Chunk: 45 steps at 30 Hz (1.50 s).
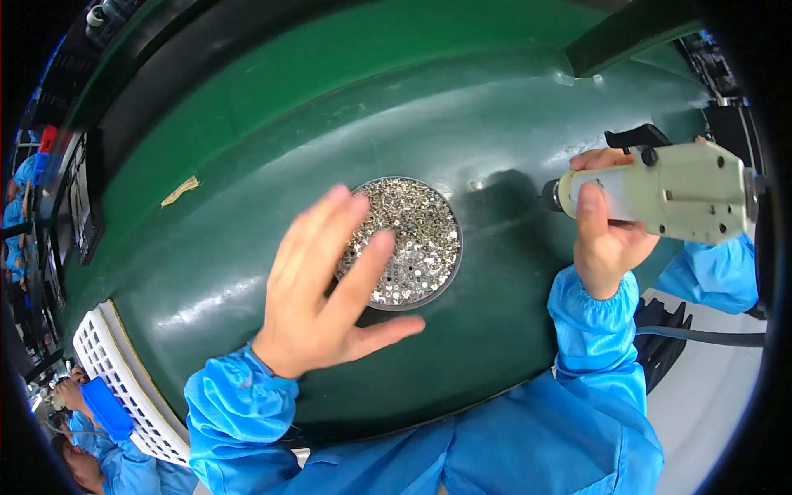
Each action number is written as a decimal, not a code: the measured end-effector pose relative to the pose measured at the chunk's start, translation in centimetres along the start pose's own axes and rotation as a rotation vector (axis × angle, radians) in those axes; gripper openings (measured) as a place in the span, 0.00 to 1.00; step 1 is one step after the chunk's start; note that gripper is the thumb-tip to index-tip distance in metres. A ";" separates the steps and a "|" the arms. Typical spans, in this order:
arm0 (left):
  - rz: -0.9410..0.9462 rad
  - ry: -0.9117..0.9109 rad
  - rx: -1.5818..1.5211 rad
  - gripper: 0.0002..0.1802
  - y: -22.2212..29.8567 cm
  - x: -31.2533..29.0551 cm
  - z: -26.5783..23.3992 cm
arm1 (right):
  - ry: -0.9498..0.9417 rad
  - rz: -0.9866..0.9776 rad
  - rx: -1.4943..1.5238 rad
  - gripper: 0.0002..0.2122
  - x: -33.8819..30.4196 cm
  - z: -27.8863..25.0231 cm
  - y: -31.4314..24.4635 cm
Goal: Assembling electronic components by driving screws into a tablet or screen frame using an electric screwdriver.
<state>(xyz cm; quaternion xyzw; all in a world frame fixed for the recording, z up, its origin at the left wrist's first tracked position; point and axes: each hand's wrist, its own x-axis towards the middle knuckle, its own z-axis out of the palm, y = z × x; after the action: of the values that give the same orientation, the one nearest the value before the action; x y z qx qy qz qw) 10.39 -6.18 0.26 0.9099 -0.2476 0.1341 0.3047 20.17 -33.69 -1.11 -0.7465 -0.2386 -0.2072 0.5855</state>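
The worktop (206, 256) is showing deep green; the power tool (701, 194) is looking pale cream. Small parts (408, 268) are gleaming silver, sleeves (239, 404) are shining bright blue, the grid-patterned basket (136, 396) is showing white.

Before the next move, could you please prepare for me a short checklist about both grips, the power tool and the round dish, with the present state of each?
1. Power tool held: ok, the right grip is wrapped around its body.
2. Black lever untouched: cannot tell; the right grip is close to it.
3. Tool nose away from the dish: ok, a gap shows between.
4. Dish stocked: ok, many small metal parts inside.
5. Left grip away from the dish: not ok, its blurred fingers overlap it in view.
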 end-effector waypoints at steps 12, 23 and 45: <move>-0.004 -0.109 -0.109 0.58 -1.1 -0.8 0.6 | -0.485 -0.254 -0.264 0.38 -3.0 3.9 -7.4; -0.033 -0.108 -0.256 0.56 0.4 -8.1 -4.1 | -1.010 -0.116 0.050 0.62 -5.9 10.9 -8.7; -0.009 -0.072 -0.255 0.54 -0.8 -8.0 -4.1 | -1.018 -0.133 -0.010 0.60 -5.1 11.4 -8.2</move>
<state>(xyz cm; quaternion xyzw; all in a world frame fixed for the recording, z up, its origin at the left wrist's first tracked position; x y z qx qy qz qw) 3.67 -0.10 -0.10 0.8692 -0.2692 0.0676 0.4093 11.57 -21.56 -0.35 -0.7387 -0.5395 0.1449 0.3772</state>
